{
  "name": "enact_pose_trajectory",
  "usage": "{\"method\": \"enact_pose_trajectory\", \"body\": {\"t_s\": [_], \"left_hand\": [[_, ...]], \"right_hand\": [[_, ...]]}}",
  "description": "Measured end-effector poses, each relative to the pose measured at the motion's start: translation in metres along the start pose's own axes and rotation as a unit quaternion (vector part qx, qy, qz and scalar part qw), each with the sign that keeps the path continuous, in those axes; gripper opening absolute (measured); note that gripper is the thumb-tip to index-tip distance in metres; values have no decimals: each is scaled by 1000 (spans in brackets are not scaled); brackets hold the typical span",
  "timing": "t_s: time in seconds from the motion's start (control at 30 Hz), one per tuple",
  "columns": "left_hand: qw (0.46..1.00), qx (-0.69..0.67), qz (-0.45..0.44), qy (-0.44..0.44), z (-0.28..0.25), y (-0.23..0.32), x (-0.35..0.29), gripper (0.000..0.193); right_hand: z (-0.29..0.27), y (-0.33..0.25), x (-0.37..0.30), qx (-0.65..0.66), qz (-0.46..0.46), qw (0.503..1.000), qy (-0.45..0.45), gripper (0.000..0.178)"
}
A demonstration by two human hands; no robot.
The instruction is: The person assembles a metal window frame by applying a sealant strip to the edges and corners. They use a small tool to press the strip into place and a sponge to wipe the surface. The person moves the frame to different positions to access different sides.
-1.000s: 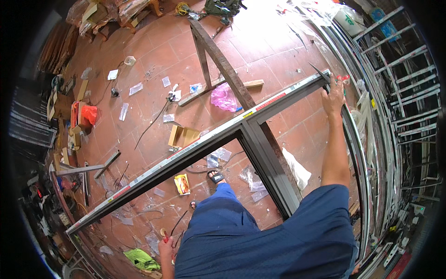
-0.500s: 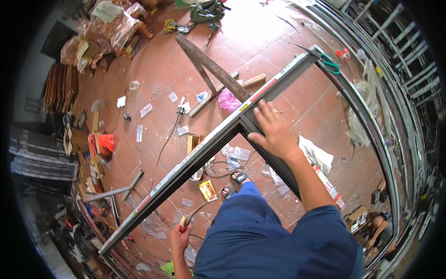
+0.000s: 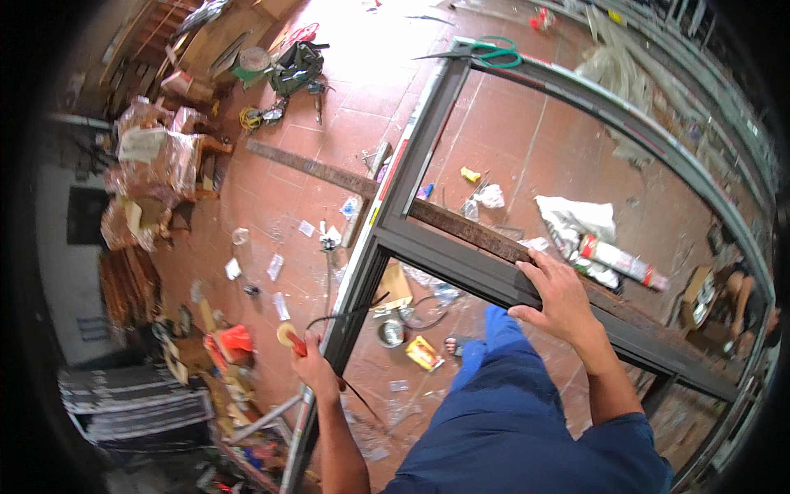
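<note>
This is a metalworking or frame-making workshop. A large dark metal frame [image 3: 461, 255] spans the middle of the picture above a red tiled floor [image 3: 527, 148] littered with scraps and wrappers. Power tools and cables [image 3: 288, 74] lie at the upper left, stacked timber and wrapped bundles [image 3: 152, 165] crowd the left edge, and what look like long metal profiles [image 3: 658, 90], blurred by the lens, line the upper right.

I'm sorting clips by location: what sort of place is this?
Probably a metal-frame workshop: a large dark metal frame lies over a tiled floor, tools and scraps scattered around, more frames stacked aside.
</note>
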State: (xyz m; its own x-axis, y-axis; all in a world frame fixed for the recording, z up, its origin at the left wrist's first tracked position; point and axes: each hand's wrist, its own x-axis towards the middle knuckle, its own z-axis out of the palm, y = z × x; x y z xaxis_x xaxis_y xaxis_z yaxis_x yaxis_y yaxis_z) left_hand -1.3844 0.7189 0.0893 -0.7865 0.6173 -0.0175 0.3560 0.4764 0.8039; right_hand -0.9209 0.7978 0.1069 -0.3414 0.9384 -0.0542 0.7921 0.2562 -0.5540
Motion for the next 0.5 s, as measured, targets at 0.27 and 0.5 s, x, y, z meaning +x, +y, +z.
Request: {"method": "enact_pose_trajectory", "body": {"t_s": [0.27, 0.5], "left_hand": [[926, 308, 156, 153, -5, -57, 15, 45], [964, 228, 48, 129, 29, -13, -5, 34]], "right_hand": [[-2, 16, 14, 89, 61, 994, -33, 77], [-4, 43, 15, 209, 71, 974, -58, 72]]}}
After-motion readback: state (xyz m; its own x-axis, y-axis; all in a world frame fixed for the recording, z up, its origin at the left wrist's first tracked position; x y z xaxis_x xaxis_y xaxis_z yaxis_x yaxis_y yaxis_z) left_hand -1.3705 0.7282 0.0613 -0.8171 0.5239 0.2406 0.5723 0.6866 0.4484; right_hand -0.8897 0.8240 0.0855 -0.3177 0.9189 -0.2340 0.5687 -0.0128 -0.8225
